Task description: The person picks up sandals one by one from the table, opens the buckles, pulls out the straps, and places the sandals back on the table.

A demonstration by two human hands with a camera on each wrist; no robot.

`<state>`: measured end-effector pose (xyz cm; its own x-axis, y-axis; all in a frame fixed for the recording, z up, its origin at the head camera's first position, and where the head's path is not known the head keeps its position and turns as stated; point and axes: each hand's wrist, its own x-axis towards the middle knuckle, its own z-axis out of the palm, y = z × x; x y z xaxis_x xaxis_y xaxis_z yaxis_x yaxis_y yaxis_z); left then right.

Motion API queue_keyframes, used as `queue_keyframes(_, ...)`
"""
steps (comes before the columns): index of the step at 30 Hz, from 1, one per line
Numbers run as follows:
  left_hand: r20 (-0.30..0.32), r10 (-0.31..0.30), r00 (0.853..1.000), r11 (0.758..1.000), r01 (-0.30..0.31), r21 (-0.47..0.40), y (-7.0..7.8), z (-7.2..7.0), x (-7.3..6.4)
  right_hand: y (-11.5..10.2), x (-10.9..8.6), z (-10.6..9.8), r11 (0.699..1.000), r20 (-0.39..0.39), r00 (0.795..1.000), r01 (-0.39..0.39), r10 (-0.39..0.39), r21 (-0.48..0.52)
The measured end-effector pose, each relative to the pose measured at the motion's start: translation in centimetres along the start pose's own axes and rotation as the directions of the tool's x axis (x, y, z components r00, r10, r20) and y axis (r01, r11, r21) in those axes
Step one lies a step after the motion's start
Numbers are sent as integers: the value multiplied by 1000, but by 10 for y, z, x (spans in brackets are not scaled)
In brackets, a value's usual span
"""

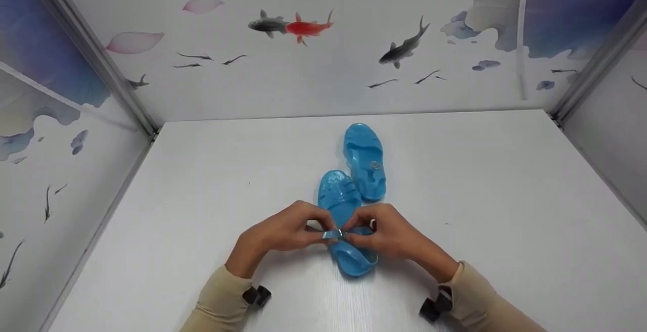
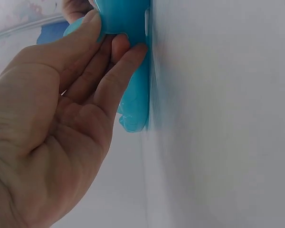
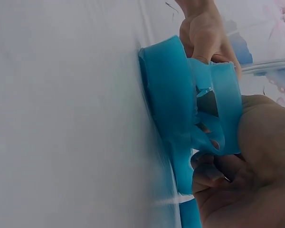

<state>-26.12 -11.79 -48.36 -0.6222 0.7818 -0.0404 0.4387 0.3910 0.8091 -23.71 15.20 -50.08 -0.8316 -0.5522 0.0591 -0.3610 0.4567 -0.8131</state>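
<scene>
Two blue plastic sandals are on the white table, the nearer sandal (image 1: pixel 339 190) lying toe away from me. Over its middle, my left hand (image 1: pixel 288 228) pinches the end of the ankle strap (image 1: pixel 330 234) between thumb and fingers. My right hand (image 1: pixel 391 233) pinches the strap from the other side, right by a small silvery buckle (image 1: pixel 340 233). How far the strap runs through the buckle is hidden by fingertips. In the right wrist view the sandal's heel band (image 3: pixel 227 107) arches beside the right hand. Touching the near sandal's right side, the other sandal (image 1: pixel 361 135) lies farther back.
The white table (image 1: pixel 202 180) ends at a back wall (image 1: pixel 343 84) painted with fish and petals. Side panels with metal posts (image 1: pixel 121 84) stand at left and right. Black wrist cameras (image 1: pixel 258 296) are strapped over both beige sleeves (image 1: pixel 220 296).
</scene>
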Motion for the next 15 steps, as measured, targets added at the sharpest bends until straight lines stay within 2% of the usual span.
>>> queue_keyframes(10, 11, 21, 1000, 1000, -21, -17, -3, 0, 0, 2, 0, 2, 999, -8, 1000, -18, 18, 36)
queue_keyframes(15, 16, 40, 999, 997, -39, -61, -6, 0, 0, 2, -1, 3, 999, -13, 1000, -27, 28, 34)
